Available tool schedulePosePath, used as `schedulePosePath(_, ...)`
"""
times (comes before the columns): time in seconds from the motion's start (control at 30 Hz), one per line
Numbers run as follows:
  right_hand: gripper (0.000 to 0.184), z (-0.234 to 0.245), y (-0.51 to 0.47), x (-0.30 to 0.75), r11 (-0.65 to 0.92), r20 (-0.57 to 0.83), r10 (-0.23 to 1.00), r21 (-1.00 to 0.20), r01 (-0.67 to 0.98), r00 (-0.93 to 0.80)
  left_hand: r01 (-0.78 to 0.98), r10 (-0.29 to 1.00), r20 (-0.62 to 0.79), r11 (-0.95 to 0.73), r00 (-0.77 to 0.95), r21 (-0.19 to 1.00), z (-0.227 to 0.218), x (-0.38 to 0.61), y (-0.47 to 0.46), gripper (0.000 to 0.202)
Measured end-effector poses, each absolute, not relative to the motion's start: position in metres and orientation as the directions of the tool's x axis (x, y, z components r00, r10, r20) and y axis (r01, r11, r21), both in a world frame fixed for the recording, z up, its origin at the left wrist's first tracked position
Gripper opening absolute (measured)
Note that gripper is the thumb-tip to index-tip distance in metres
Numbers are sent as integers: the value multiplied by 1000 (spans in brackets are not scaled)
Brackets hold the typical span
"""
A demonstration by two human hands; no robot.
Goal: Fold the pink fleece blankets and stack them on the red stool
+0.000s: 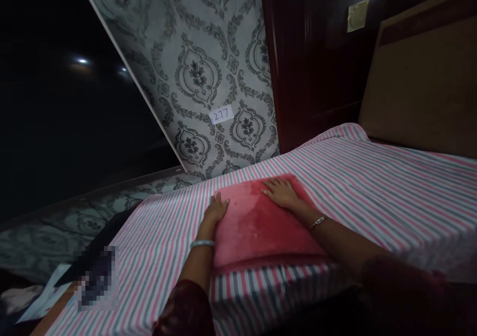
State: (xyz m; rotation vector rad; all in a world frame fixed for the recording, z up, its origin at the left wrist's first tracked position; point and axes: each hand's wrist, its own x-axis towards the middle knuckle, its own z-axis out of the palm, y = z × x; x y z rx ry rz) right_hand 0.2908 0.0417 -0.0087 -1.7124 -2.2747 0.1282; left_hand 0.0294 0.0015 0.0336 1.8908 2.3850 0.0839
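Note:
A pink-red plush cloth, roughly rectangular, lies flat on a striped sheet. Its nap shows lighter pink on the left and deeper red on the right; the near edge looks thicker, perhaps folded. My left hand rests on the cloth's far left corner, fingers spread, with a pale bangle at the wrist. Near the far right corner my right hand lies flat on the plush, fingers stretched out, a thin metal bracelet on that wrist. Neither hand grips anything.
Behind the striped surface rises a patterned wall with a paper label reading 277. A large dark screen stands at the left. A brown board leans at the right by a dark red panel. A pixelated patch covers something at lower left.

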Motion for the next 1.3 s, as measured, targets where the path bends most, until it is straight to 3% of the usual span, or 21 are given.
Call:
schedulePosePath(0.1,56,-1,20,299,298,186,948,-226,927,-259,970,971,18,237,-238,56,45,41,-15,68)
schedulePosePath(0.27,56,-13,-50,293,491,334,846,-185,851,-416,972,958,173,-234,231,-2,22,85,-76,66)
schedulePosePath(0.33,55,-24,-72,289,511,335,836,-187,839,-434,954,943,162,-298,292,14,3,99,-97,65)
schedulePosePath(0.47,54,-38,-84,288,495,328,846,-188,848,-421,962,950,167,-271,263,32,-18,106,-110,63)
schedulePosePath(0.7,54,-49,-84,302,505,406,815,-152,849,-413,976,961,175,-216,213,0,-12,94,-113,64)
schedulePosePath(0.97,55,-80,-108,357,434,526,786,-96,896,-325,997,944,323,-54,67,-51,-29,45,-139,57)
schedulePosePath(1.3,50,-86,-114,419,462,489,818,-244,853,-303,999,927,375,-17,5,28,-28,-1,-158,48)
